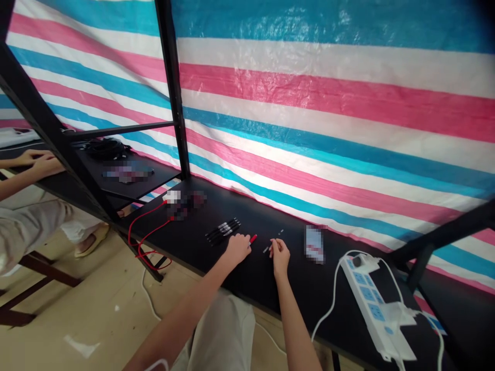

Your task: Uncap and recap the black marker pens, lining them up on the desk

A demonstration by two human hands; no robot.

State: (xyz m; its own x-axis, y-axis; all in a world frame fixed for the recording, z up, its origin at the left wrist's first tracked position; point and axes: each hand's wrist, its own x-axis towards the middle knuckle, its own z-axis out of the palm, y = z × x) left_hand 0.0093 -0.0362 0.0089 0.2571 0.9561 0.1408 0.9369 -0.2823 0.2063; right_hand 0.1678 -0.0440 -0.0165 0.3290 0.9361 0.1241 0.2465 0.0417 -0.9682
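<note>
My left hand [238, 248] rests low over the black table with its fingers closed. A red pen-like piece [253, 239] sticks out at its fingertips; the rest is hidden by the hand. Just left of it, several black pens [223, 231] lie side by side in a row. To the right, my right hand [281, 253] has thumb and fingers pinched together, and whatever may be between them is too small to tell. Beside those fingers lies a small pale piece [265, 250], and another small pale bit [281, 232] is a little farther back.
A blurred phone-like object [314, 245] lies right of my hands, then a white power strip [371, 299] with plugs and cords. Red cables [141, 226] hang over the left edge. A black frame post [176, 98] and striped sheet [309, 103] stand behind. Another person's hands [42, 162] are far left.
</note>
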